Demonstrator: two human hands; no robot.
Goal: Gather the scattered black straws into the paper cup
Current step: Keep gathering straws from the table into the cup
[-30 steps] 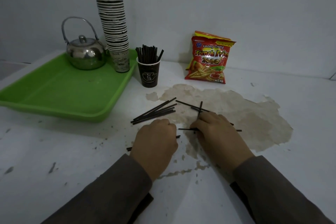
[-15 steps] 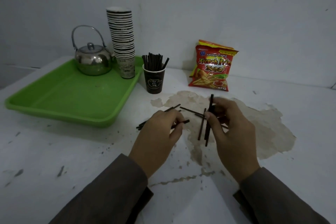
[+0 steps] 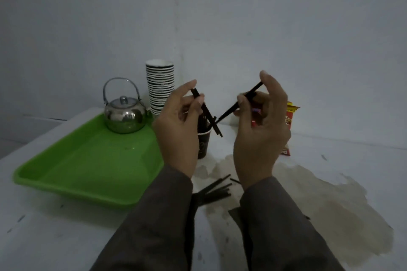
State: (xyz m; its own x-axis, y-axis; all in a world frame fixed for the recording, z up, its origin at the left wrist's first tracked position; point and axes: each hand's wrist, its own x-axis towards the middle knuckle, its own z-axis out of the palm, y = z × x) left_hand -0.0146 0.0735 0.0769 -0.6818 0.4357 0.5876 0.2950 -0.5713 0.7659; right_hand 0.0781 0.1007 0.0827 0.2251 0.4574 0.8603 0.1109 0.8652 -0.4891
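Observation:
My left hand (image 3: 179,130) is raised over the table and pinches a few black straws (image 3: 209,115) that slant down to the right. My right hand (image 3: 261,130) is raised beside it, gripping black straws (image 3: 239,103) that slant down to the left; the two bundles' tips nearly meet above the dark paper cup (image 3: 203,145). The cup stands on the table behind my left hand, partly hidden, with several straws upright in it. More loose straws (image 3: 214,191) lie on the table between my sleeves.
A green tray (image 3: 88,165) at the left carries a steel kettle (image 3: 124,112) and a tall stack of paper cups (image 3: 160,86). A red snack bag (image 3: 288,130) stands behind my right hand. A brown stain (image 3: 330,204) spreads over the white table. A wall stands close behind.
Both hands have picked straws off the table and lifted them up toward the cup. The camera has tilted upward, so the table sits lower in view.

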